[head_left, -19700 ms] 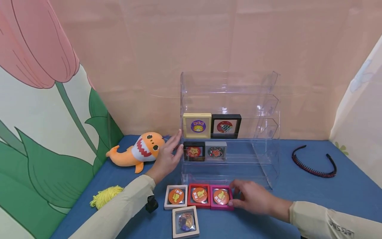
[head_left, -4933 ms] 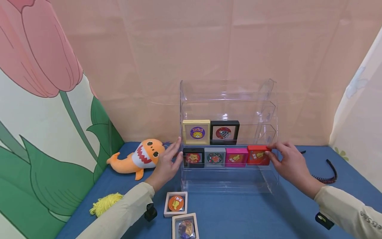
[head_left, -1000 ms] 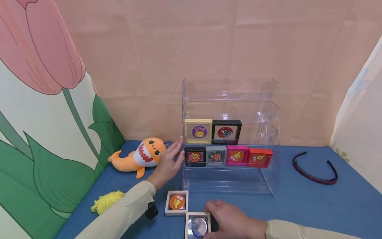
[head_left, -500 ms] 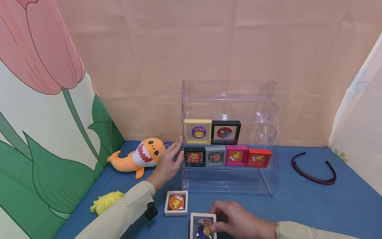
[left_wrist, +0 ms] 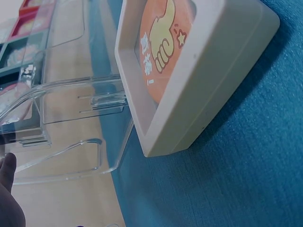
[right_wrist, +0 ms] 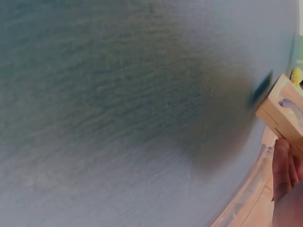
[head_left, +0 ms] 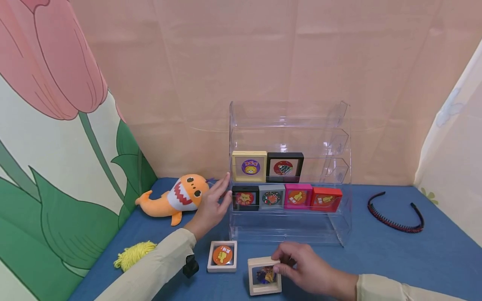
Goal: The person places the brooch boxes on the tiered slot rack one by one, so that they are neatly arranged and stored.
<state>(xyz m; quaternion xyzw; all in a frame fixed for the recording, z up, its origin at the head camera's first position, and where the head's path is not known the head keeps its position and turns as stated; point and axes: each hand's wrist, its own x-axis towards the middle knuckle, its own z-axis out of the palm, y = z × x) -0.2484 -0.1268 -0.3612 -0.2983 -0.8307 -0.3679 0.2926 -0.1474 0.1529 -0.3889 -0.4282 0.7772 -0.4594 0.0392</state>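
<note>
My right hand (head_left: 312, 269) pinches a pale wooden display frame (head_left: 253, 278) by its right side, thumb in front. The frame holds a blue and gold picture and stands tilted up over the table. In the right wrist view the fingers (right_wrist: 282, 165) touch the wooden frame (right_wrist: 272, 111). My left hand (head_left: 211, 211) rests extended fingers against the left side of a clear acrylic rack (head_left: 290, 125). Below it, a white display frame (head_left: 234, 257) with an orange thumbs-up badge lies flat; it fills much of the left wrist view.
The rack bears cream (head_left: 249, 167) and black (head_left: 285, 167) frames on one tier. Below are small black (head_left: 245, 198), grey (head_left: 272, 197), magenta (head_left: 298, 196) and red (head_left: 326, 199) frames. Around stand an orange shark plush (head_left: 169, 200), yellow yarn (head_left: 134, 253) and a headband (head_left: 395, 223).
Earlier, the magenta and red frames went from the table onto the rack's lower tier. In the last second my right hand slid the wooden frame right and tilted it up. The left hand stayed.
</note>
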